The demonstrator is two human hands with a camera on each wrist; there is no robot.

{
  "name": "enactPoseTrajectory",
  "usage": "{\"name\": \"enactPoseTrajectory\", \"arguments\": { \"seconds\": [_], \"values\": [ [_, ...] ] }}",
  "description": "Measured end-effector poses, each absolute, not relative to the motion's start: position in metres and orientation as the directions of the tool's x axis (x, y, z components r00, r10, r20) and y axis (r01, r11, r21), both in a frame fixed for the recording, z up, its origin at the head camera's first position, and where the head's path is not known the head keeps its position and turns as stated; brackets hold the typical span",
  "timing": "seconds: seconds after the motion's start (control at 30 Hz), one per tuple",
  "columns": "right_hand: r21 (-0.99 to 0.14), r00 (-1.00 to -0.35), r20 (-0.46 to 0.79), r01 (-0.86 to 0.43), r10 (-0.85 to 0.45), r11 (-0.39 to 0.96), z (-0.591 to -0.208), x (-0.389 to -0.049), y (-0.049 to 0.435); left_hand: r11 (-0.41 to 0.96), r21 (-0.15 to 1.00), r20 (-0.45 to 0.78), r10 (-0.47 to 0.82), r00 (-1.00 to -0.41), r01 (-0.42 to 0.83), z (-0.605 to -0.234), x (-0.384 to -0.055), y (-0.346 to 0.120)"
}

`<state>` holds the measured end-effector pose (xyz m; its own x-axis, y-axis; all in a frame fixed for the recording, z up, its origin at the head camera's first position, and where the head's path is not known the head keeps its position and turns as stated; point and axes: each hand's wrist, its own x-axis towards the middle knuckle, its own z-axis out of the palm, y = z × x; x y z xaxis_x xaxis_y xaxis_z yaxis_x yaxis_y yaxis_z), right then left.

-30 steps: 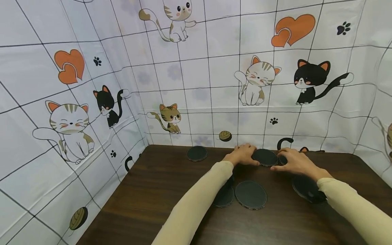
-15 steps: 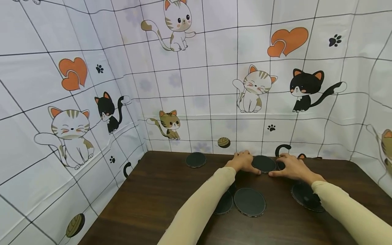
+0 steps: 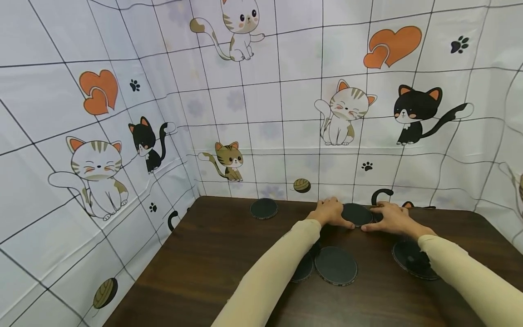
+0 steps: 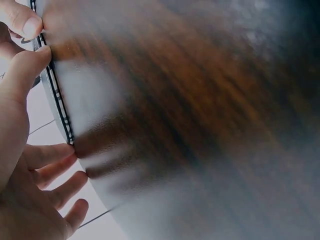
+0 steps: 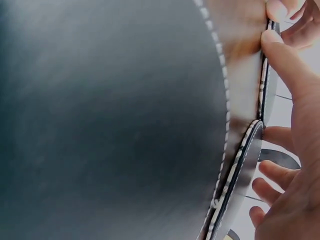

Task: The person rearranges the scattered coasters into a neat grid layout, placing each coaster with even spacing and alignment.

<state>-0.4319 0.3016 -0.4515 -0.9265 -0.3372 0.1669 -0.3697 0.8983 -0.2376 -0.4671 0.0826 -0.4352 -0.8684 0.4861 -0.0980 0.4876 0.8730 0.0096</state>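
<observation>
At the back of the table, both hands hold a round dark coaster (image 3: pixel 357 214) with a stitched rim. My left hand (image 3: pixel 330 212) is at its left side, thumb on the near rim and index finger farther round, as the left wrist view also shows. From the right side my right hand (image 3: pixel 390 219) holds it likewise, the tips of the two thumbs close together along the near rim. A second coaster (image 5: pixel 240 172) lies against it on the right, partly hidden under the right hand; in the right wrist view the index fingertip sits where the two rims meet.
Another coaster (image 3: pixel 263 208) lies at the back left. Nearer are a coaster (image 3: pixel 336 265) and a neighbouring coaster (image 3: pixel 303 268), partly behind the left sleeve. A coaster (image 3: pixel 411 259) lies by the right sleeve. Behind the dark wooden table (image 3: pixel 212 254) hangs a cat-print sheet (image 3: pixel 261 100).
The head view has tilted slightly. The left thumb has slid right along the coaster's near rim, bringing the two thumbs closer together. The coasters stay about where they were.
</observation>
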Motion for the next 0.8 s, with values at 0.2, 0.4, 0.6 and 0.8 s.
{"name": "enactPoseTrajectory", "arguments": {
  "seconds": [0.2, 0.4, 0.6, 0.8],
  "values": [
    [-0.292, -0.928, 0.171, -0.369, -0.331, 0.882, -0.449, -0.436, 0.300, 0.873, -0.001, -0.082, 0.485, -0.870, 0.487, -0.436, -0.470, 0.082],
    [-0.344, -0.925, 0.181, -0.378, -0.334, 0.859, -0.451, -0.433, 0.301, 0.873, 0.002, -0.060, 0.487, -0.871, 0.488, -0.437, -0.471, 0.081],
    [-0.384, -0.913, 0.216, -0.405, -0.346, 0.830, -0.453, -0.429, 0.302, 0.871, 0.017, -0.046, 0.492, -0.869, 0.492, -0.437, -0.471, 0.080],
    [-0.380, -0.902, 0.265, -0.423, -0.341, 0.823, -0.450, -0.424, 0.304, 0.860, 0.062, -0.008, 0.508, -0.862, 0.506, -0.431, -0.469, 0.077]
  ]
}}
